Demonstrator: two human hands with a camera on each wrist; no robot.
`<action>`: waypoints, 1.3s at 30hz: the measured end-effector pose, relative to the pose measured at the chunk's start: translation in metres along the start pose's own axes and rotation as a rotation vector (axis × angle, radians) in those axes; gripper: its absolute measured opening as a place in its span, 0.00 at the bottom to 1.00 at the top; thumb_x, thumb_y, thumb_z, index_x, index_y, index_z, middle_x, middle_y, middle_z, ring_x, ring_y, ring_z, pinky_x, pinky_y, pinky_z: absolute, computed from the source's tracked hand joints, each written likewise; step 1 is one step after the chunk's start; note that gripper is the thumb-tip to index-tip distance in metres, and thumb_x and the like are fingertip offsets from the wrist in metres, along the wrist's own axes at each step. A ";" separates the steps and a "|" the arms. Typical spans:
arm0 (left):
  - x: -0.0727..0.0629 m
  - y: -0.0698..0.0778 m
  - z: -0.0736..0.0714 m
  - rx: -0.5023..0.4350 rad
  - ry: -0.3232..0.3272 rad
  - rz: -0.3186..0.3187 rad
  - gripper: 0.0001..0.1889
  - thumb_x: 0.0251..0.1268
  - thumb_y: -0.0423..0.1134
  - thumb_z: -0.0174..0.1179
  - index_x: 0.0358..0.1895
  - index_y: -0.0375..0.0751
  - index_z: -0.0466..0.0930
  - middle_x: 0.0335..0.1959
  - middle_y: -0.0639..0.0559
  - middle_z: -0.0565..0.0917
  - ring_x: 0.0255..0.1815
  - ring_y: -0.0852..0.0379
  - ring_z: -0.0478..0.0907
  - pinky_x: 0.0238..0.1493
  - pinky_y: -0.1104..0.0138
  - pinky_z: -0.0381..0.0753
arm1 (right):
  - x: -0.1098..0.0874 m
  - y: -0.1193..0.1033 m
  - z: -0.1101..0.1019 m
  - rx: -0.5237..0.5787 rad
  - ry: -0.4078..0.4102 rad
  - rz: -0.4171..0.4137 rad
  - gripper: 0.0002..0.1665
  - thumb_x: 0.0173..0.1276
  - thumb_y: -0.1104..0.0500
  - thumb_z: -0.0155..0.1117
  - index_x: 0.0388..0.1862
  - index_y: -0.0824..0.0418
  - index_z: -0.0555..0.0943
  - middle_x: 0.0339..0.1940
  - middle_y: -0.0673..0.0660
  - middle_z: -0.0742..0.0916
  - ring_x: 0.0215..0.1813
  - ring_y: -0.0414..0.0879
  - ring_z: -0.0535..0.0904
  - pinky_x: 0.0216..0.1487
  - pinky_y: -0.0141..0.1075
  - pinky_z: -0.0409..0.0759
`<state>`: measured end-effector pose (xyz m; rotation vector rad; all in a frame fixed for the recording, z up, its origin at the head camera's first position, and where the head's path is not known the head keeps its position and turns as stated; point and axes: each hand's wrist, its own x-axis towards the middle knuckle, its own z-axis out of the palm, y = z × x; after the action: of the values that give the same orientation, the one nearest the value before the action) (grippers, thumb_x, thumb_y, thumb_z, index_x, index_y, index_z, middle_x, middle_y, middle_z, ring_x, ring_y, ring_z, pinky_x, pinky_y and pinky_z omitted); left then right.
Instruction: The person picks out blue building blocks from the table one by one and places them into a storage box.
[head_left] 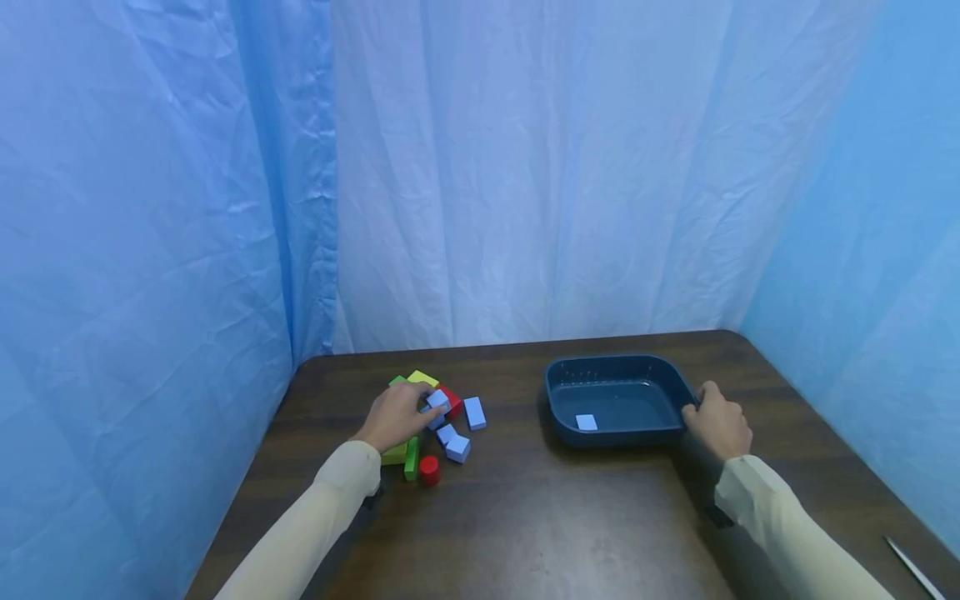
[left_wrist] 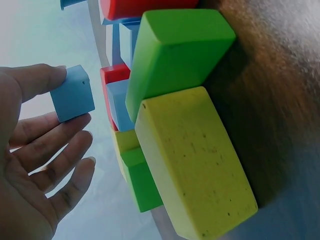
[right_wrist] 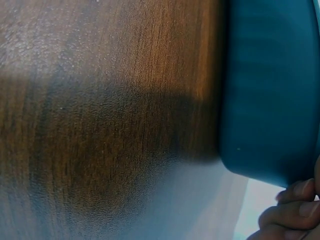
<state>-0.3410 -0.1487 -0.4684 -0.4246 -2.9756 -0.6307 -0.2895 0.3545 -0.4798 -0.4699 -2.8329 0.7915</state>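
Note:
My left hand pinches a small blue cube between thumb and fingers, above a cluster of wooden blocks. Around and under it lie a red block, a long yellow block, a green block and several blue ones, among them a flat blue block. A red cylinder stands at the cluster's near side. On the right, my right hand grips the right end of a dark blue tray, thumb at its rim. One light blue block lies inside the tray, near its front left corner.
The dark wooden table carries everything. Light blue curtains hang behind it and along both sides. A thin pale stick-like object lies by the table's right edge, close to the front.

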 end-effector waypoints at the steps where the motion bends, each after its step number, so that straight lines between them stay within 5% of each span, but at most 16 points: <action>1: 0.000 0.001 0.000 -0.005 0.000 -0.003 0.26 0.64 0.55 0.71 0.59 0.42 0.85 0.51 0.49 0.88 0.51 0.50 0.83 0.55 0.49 0.82 | 0.000 0.000 0.000 -0.001 0.001 -0.001 0.15 0.73 0.59 0.52 0.49 0.70 0.68 0.34 0.68 0.79 0.33 0.61 0.76 0.35 0.53 0.73; 9: 0.002 0.010 0.002 -0.031 -0.019 -0.012 0.25 0.64 0.54 0.72 0.58 0.44 0.85 0.51 0.50 0.87 0.53 0.51 0.82 0.56 0.50 0.82 | -0.001 -0.001 0.001 -0.002 0.002 0.010 0.16 0.73 0.60 0.52 0.50 0.72 0.69 0.36 0.70 0.79 0.34 0.61 0.77 0.35 0.53 0.73; 22: 0.007 0.022 0.006 -0.023 -0.020 0.045 0.22 0.65 0.54 0.71 0.55 0.45 0.86 0.40 0.55 0.87 0.41 0.58 0.81 0.49 0.57 0.84 | -0.001 0.003 0.006 0.025 0.040 0.022 0.18 0.73 0.59 0.51 0.53 0.74 0.70 0.39 0.73 0.81 0.36 0.63 0.78 0.38 0.58 0.75; 39: 0.006 0.029 0.003 0.007 -0.011 0.039 0.26 0.65 0.56 0.70 0.59 0.44 0.84 0.48 0.51 0.86 0.48 0.54 0.80 0.52 0.55 0.83 | -0.004 0.008 0.007 0.093 0.090 0.033 0.25 0.80 0.52 0.52 0.57 0.74 0.74 0.50 0.77 0.82 0.43 0.66 0.81 0.44 0.59 0.79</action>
<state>-0.3387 -0.1201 -0.4590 -0.4855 -2.9707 -0.6162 -0.2859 0.3563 -0.4902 -0.5262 -2.6998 0.8805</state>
